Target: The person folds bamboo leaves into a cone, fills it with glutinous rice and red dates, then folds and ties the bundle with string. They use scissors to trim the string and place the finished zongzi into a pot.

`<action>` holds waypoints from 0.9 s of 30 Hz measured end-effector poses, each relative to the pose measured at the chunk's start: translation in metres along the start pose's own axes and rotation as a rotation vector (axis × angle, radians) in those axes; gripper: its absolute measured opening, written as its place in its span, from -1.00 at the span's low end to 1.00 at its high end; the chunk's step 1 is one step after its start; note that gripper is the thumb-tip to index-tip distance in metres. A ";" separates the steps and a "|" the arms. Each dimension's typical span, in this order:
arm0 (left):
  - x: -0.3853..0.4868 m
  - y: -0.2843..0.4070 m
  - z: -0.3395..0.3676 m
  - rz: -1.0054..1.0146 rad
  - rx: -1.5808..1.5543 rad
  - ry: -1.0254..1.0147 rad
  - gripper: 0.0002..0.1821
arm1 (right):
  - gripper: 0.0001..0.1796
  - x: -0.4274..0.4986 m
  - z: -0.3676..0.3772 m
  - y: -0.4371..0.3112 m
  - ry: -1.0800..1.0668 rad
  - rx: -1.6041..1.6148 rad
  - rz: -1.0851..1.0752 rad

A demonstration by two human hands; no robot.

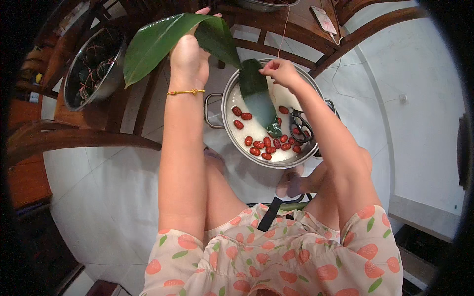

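Broad green leaves lie across my raised left hand, which has its palm up and fingertips showing behind them. Another long leaf hangs beside my right hand, whose thumb and fingers are pinched together at its edge. That leaf's lower end reaches into a round metal pot of white rice in liquid. Red dates are scattered over the rice. Black-handled scissors rest at the pot's right side, partly under my right forearm. Whether the leaves overlap near the pot's rim is unclear.
A metal bowl of dark, string-tied bundles stands on a wooden chair at the left. Ahead, a wooden chair or bench holds a phone with a cable and part of another metal bowl. Thin string hangs towards the pot.
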State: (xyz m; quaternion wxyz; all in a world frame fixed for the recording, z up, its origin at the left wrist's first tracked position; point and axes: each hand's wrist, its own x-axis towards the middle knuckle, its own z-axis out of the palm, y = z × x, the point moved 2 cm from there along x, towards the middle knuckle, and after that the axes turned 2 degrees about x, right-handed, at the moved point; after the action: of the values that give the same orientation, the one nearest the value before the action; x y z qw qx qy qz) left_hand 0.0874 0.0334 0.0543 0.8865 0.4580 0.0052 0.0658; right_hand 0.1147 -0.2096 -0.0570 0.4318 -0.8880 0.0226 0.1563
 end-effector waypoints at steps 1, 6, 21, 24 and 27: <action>0.000 0.001 -0.002 0.015 0.011 0.026 -0.60 | -0.71 -0.012 -0.010 -0.008 0.018 0.068 -0.074; -0.009 -0.002 0.005 0.018 0.059 0.091 -0.66 | -0.75 -0.082 -0.073 -0.046 0.059 0.193 -0.140; -0.040 -0.074 0.063 -0.240 -0.374 -0.730 -0.61 | -0.71 -0.276 -0.293 0.139 0.928 0.470 -0.017; -0.043 -0.081 0.074 -0.220 -0.321 -0.832 -0.53 | -0.67 -0.254 -0.280 0.200 0.869 0.513 0.108; -0.049 -0.086 0.085 -0.232 -0.251 -0.844 -0.48 | -0.63 -0.226 -0.239 0.207 0.655 0.013 0.440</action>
State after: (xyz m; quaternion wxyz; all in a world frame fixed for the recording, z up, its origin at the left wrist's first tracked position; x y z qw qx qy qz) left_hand 0.0545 -0.0912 0.0313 0.8612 0.3303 -0.3131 -0.2264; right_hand -0.0747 -0.5455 -0.0086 0.3633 -0.8621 0.3501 -0.0465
